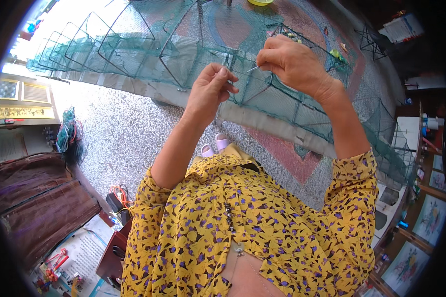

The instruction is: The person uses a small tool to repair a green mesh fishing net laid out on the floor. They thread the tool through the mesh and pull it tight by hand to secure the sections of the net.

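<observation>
A long green mesh net trap (183, 67) with dark wire frames stretches across in front of me, over a long surface with a pale cover (270, 118). Above the mesh, my right hand (297, 67) pinches a thin, pale, needle-like tool (252, 69) whose tip points toward my left hand. My left hand (212, 91) is held a short way to the left, fingers curled and thumb near the index finger. Whatever it may pinch is too fine to make out. The two hands are apart.
Bundled green netting (68, 132) hangs at the left near a yellow-framed cabinet (22, 104). A brown-covered piece of furniture (44, 193) stands at lower left. Framed pictures (429, 220) line the right. A yellow basin (260, 2) shows at the far edge. Speckled floor (129, 123) lies below.
</observation>
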`<state>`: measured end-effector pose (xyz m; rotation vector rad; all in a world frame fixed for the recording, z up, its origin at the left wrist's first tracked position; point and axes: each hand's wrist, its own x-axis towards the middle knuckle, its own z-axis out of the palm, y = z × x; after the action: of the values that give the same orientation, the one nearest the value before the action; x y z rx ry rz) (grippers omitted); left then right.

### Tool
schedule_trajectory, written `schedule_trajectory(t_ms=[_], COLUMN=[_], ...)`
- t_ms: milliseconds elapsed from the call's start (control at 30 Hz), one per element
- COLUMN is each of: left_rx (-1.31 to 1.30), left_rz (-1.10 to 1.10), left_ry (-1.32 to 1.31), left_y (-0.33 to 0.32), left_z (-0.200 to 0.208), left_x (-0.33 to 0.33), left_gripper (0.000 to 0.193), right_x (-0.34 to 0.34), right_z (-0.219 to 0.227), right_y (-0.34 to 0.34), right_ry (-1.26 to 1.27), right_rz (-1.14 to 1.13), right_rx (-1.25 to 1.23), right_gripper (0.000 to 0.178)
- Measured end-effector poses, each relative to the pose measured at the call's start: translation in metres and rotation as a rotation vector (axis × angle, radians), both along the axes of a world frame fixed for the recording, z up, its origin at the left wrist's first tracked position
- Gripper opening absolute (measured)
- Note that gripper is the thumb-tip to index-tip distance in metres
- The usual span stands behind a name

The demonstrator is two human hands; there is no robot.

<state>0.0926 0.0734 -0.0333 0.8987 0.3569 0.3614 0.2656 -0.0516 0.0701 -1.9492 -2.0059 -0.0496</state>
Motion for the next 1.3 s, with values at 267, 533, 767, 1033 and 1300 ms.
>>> schedule_trajectory(t_ms=[267,533,767,1033,1300], left_rx=[0.181,0.159,-0.108,0.287,0.671], left_rz=[0.026,0.059,0.094,0.212,0.074], left_ry=[0.095,0.087,0.038,-0.026,0.038], left_y=[-0.008,-0.009,-0.015,-0.039,-0.029], left_z=[0.013,0.002,-0.023,0.005,0.028], left_x=[-0.004,-0.007,-0.015,-0.003,-0.003], left_gripper=[0.015,0.017,0.016,0.013,0.011], right_x=[0.019,0.021,0.001,-0.059,-0.052], right_z=[-0.015,-0.035,-0.049,-0.022,0.026], right_y=[0.021,0.033,0.034,0.034,0.041], right_ry=[-0.055,0.328,0.325,0.51,1.317], right_rz=[0.165,0.262,0.348,0.512,0.305], right_rx=[-0.069,-0.132,-0.108,0.204,0.376], right_gripper=[0.006,0.012,0.015,0.014,0.011])
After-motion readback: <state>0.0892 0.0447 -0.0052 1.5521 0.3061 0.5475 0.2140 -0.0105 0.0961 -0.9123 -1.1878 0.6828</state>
